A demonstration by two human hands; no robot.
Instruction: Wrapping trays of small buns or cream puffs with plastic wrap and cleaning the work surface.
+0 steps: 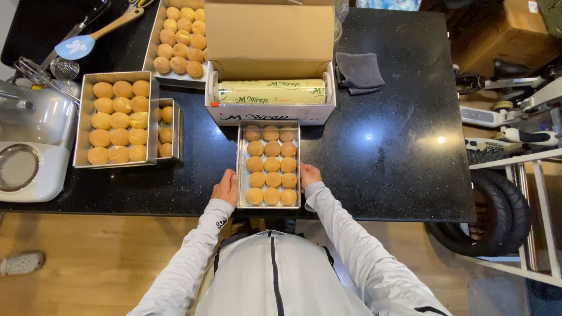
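A rectangular metal tray filled with several round golden buns sits on the black counter in front of me. My left hand grips its left side near the front corner. My right hand holds its right side. Just beyond the tray stands an open cardboard box holding a roll of cling film.
To the left lie two more metal trays of buns, one stacked over another, and a further tray at the back. A white kitchen appliance, a whisk, a blue spatula and a grey cloth are on the black counter. Tyres stand at the right.
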